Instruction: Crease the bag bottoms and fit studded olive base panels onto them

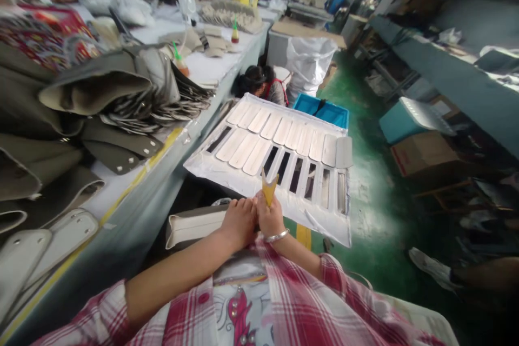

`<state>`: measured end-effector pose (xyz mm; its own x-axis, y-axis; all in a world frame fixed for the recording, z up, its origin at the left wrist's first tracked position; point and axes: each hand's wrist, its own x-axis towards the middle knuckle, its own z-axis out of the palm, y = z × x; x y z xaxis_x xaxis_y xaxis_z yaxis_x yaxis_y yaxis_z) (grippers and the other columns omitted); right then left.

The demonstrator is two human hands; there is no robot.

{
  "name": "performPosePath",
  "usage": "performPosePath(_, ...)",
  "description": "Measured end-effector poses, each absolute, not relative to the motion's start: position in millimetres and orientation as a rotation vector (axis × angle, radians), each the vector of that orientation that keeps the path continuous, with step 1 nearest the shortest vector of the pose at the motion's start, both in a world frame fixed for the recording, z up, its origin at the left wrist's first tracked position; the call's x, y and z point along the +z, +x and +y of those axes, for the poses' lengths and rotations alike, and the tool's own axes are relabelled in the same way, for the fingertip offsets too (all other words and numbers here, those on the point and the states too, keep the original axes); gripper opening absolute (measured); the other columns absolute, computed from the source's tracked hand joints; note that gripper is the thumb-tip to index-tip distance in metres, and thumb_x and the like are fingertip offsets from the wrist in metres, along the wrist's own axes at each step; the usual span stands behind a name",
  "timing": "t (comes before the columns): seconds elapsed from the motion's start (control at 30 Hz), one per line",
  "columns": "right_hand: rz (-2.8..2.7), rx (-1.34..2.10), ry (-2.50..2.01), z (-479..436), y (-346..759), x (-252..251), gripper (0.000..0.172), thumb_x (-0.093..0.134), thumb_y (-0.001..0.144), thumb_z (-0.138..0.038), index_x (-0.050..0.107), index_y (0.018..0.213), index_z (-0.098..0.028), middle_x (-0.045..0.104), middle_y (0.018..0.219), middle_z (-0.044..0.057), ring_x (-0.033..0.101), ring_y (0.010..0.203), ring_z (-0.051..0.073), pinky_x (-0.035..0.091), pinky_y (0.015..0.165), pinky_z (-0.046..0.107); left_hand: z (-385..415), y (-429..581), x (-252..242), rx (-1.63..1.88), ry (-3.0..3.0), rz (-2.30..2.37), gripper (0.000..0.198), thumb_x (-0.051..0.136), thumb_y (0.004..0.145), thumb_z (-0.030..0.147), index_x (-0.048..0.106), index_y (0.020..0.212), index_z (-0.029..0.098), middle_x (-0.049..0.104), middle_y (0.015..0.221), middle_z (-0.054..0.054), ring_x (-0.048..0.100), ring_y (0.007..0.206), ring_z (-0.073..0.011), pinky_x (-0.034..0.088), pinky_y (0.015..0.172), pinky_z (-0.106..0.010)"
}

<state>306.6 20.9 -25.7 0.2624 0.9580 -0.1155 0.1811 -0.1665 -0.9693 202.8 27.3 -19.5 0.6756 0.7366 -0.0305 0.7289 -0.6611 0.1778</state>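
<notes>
My right hand [271, 218], with a silver bracelet at the wrist, is closed around a yellow piece [269, 188] that ends in a V-shaped fork pointing up. Beside it, touching or nearly so, my left hand [240, 221] has its fingers curled closed; what they hold, if anything, is hidden. A grey-brown item with a cream panel [198, 227] lies behind and left of my left hand, near my lap. Just beyond both hands a white slotted board [308, 211] carries rows of pale strips with rounded ends [243, 152]. Several of its slots are dark.
At left, a long table [190, 143] bears heaped grey-brown pieces [109, 84] and small bottles with green tips [235, 32]. A crouching person [259, 84] is behind the board, near a blue crate [324, 111]. Cardboard boxes [421, 154] stand on the green floor at right.
</notes>
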Motion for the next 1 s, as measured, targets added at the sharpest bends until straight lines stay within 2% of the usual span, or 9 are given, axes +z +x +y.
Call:
performPosePath(0.13, -0.942, 1.297, -1.484, 22, 310, -8, 0.040, 0.051, 0.077, -0.059, 0.048, 0.076, -0.019, 0.036, 0.049, -0.006, 0.035, 0.040, 0.009, 0.033, 0.040, 0.025, 12, 189, -7, -0.009, 2.727, 1.215, 0.074, 0.063, 0.074, 0.044, 0.039, 0.130, 0.003, 0.042, 0.133, -0.022, 0.038, 0.121, -0.0336, 0.026, 0.103, -0.051)
performPosePath(0.23, -0.980, 1.359, -1.432, 16, 323, 10, 0.050, 0.061, 0.070, -0.061, 0.056, 0.086, -0.014, 0.055, 0.067, 0.002, 0.054, 0.052, 0.012, 0.047, 0.051, 0.025, -1, 129, 4, 0.320, 2.618, 1.198, 0.069, 0.051, 0.083, 0.048, 0.032, 0.136, 0.009, 0.038, 0.139, -0.017, 0.033, 0.128, -0.0290, 0.015, 0.109, -0.051)
performPosePath(0.37, -1.290, 1.675, -1.645, 13, 329, 37, 0.058, 0.049, 0.075, -0.068, 0.057, 0.071, -0.011, 0.057, 0.059, 0.007, 0.056, 0.046, 0.014, 0.047, 0.047, 0.027, -8, 26, -9, 1.088, 1.779, 1.517, 0.049, 0.038, 0.092, 0.041, 0.034, 0.136, 0.020, 0.045, 0.136, -0.010, 0.038, 0.126, -0.0203, 0.024, 0.108, -0.041)
performPosePath(0.47, -1.619, 1.862, -1.875, 28, 308, 46, 0.058, 0.030, 0.086, -0.063, 0.056, 0.074, -0.012, 0.059, 0.057, 0.009, 0.058, 0.046, 0.017, 0.047, 0.046, 0.028, -4, -3, -47, 1.202, 1.110, 1.287, 0.051, 0.040, 0.090, 0.046, 0.043, 0.131, 0.016, 0.052, 0.129, -0.011, 0.045, 0.122, -0.0235, 0.032, 0.104, -0.040)
performPosePath(0.53, -1.940, 1.718, -2.050, 46, 289, 45, 0.053, 0.031, 0.088, -0.060, 0.056, 0.086, -0.013, 0.061, 0.061, 0.009, 0.058, 0.046, 0.018, 0.046, 0.045, 0.028, -2, 3, -68, 1.186, 0.884, 1.082, 0.051, 0.047, 0.086, 0.048, 0.052, 0.124, 0.014, 0.054, 0.127, -0.011, 0.046, 0.120, -0.0262, 0.032, 0.104, -0.039)
performPosePath(0.6, -2.392, 1.348, -2.141, 65, 273, 43, 0.048, 0.036, 0.088, -0.057, 0.056, 0.089, -0.013, 0.063, 0.069, 0.011, 0.061, 0.053, 0.020, 0.045, 0.048, 0.029, -2, 14, -77, 1.189, 0.778, 0.968, 0.047, 0.052, 0.084, 0.046, 0.056, 0.119, 0.015, 0.054, 0.127, -0.010, 0.046, 0.120, -0.0272, 0.032, 0.103, -0.037)
performPosePath(0.73, -2.960, 0.654, -1.953, 98, 245, 35, 0.043, 0.037, 0.091, -0.052, 0.059, 0.090, -0.015, 0.064, 0.079, 0.011, 0.062, 0.074, 0.025, 0.043, 0.061, 0.031, 1, 18, -71, 1.142, 0.807, 0.941, 0.041, 0.056, 0.082, 0.038, 0.056, 0.117, 0.016, 0.053, 0.127, -0.009, 0.047, 0.118, -0.0266, 0.033, 0.100, -0.034)
performPosePath(0.87, -3.111, 0.408, -1.625, 121, 211, 21, 0.036, 0.035, 0.094, -0.038, 0.062, 0.084, -0.016, 0.064, 0.082, 0.008, 0.061, 0.078, 0.021, 0.041, 0.072, 0.033, 12, 12, -70, 1.187, 0.742, 0.833, 0.040, 0.057, 0.080, 0.028, 0.048, 0.119, 0.020, 0.054, 0.126, -0.010, 0.050, 0.114, -0.0243, 0.036, 0.095, -0.034)
performPosePath(1.0, -3.118, 0.269, -1.350, 143, 177, -1, 0.048, 0.029, 0.096, -0.044, 0.064, 0.078, -0.017, 0.064, 0.078, 0.007, 0.060, 0.077, 0.019, 0.040, 0.076, 0.033, 19, 12, -80, 1.198, 0.667, 0.763, 0.046, 0.059, 0.077, 0.023, 0.042, 0.120, 0.021, 0.056, 0.122, -0.011, 0.054, 0.106, -0.0230, 0.039, 0.087, -0.033)
